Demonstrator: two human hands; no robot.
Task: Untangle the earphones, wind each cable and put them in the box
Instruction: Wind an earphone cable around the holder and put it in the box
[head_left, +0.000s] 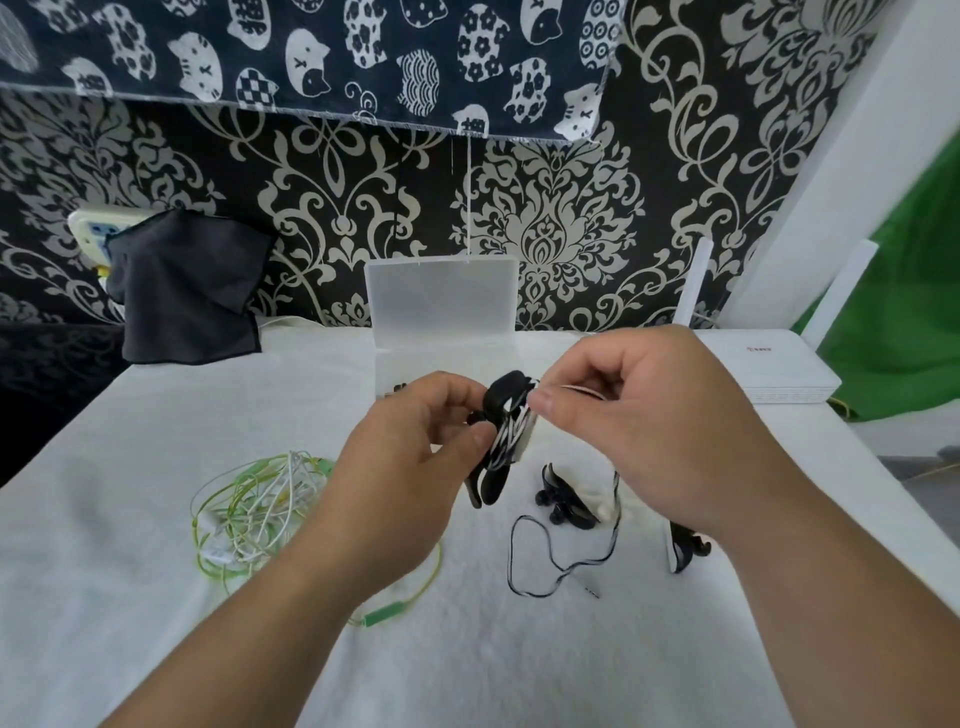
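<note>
my left hand (415, 467) grips black earphone bundle (506, 431) above tabletop middle, fingers curled round it as core for winding. my right hand (639, 431) pinches striped cable (617, 519) beside bundle, thumb against forefinger, likely to lay next turn tight. cable tail drops to tabletop, jack (592, 591) toward front. green-white tangle (254, 509) lies left side, not yet sorted. clear box (441, 301) open at far edge, ready. red mark on white device (769, 364), far right corner: unreadable.

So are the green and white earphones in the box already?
No, the green and white earphones lie in a tangled heap on the white cloth, well apart from the open box.
</note>
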